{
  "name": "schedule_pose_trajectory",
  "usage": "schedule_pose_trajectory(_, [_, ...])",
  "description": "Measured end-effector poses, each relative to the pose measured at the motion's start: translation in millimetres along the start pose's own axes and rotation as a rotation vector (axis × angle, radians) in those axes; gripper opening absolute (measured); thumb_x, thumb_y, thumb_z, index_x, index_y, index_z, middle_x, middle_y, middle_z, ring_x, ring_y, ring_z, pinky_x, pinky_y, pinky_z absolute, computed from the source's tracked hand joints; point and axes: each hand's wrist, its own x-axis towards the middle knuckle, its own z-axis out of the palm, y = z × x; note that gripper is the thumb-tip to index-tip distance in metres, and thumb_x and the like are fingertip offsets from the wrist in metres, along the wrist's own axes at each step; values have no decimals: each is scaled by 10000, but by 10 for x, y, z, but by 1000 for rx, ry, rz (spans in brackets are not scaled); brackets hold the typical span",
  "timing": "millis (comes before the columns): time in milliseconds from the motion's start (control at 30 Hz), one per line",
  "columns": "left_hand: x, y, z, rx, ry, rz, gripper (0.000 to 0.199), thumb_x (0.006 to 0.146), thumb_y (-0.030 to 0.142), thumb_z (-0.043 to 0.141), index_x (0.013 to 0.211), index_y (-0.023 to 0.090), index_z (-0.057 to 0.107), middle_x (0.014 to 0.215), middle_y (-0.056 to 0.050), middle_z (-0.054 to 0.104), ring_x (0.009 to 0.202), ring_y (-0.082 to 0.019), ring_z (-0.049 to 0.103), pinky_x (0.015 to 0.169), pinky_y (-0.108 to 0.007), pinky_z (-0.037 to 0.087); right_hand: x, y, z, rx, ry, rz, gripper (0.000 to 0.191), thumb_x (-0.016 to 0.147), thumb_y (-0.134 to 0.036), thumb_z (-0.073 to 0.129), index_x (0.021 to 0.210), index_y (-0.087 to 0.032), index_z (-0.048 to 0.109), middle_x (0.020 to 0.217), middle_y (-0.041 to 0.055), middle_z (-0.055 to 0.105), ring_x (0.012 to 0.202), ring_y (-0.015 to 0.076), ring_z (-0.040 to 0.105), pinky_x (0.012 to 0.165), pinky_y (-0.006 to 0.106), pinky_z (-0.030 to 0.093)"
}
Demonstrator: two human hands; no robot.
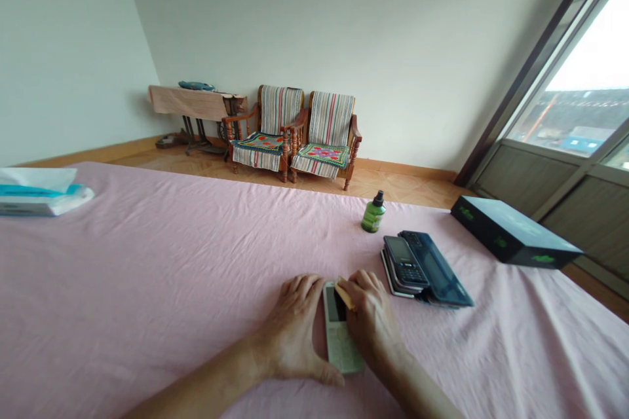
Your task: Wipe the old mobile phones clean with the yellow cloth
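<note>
A white keypad mobile phone (344, 350) with a dark screen lies face up on the pink sheet, between my two hands. My left hand (292, 327) braces it from the left, fingertips by its upper edge and thumb at its lower end. Pinched in my right hand (371, 314) is a small pale yellow cloth (345, 294), pressed against the phone's screen; most of the cloth is hidden by the fingers. To the right, a dark keypad phone (405, 262) rests on top of other phones, beside a dark blue flat case (439, 272).
A green bottle (373, 215) with a black cap stands beyond the phones. The black box (511, 236) sits at the right edge, a tissue pack (44, 200) at the far left. Two wooden chairs (322, 150) and a cloth-covered sewing table (189, 103) stand by the wall.
</note>
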Motion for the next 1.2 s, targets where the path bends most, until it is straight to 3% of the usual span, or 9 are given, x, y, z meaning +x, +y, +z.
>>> schedule_pose_trajectory(233, [-4,-22,24,12,-1,-22,1117,407,625,799,1351,205,375,1331,-149,438,1245,-399,379,1068,-548,271,-2,-28,-18,50,-20,-77,356,782,58,491,908,-219,674,877,37,589,843,190,483,738,279,351])
schedule_pose_trajectory(400, [-10,-29,21,24,-17,-15,1111,406,642,793,1345,205,392,1320,-148,443,1229,-398,392,1061,-540,287,-62,74,-61,61,2,-27,380,745,85,477,873,-205,688,850,47,578,838,197,485,732,283,368])
schedule_pose_trajectory(633, [-13,-33,-21,20,-53,-7,1122,401,635,790,1340,171,386,1313,-153,443,1229,-389,385,1069,-536,285,-276,83,-58,144,-2,-76,354,754,79,445,834,-190,661,819,46,568,797,186,504,696,275,405])
schedule_pose_trajectory(833, [-23,-42,-27,-4,-22,19,1089,382,620,802,1309,213,402,1289,-137,462,1203,-388,413,1052,-532,294,-467,43,-72,225,-11,-85,335,769,53,426,814,-194,647,829,63,570,806,196,542,670,277,434])
schedule_pose_trajectory(1200, [-20,-44,-37,11,-35,29,1115,401,641,794,1331,172,397,1281,-150,472,1198,-384,415,1063,-527,286,14,87,-50,70,12,-28,314,795,55,463,782,-170,683,816,51,565,811,183,492,701,270,382])
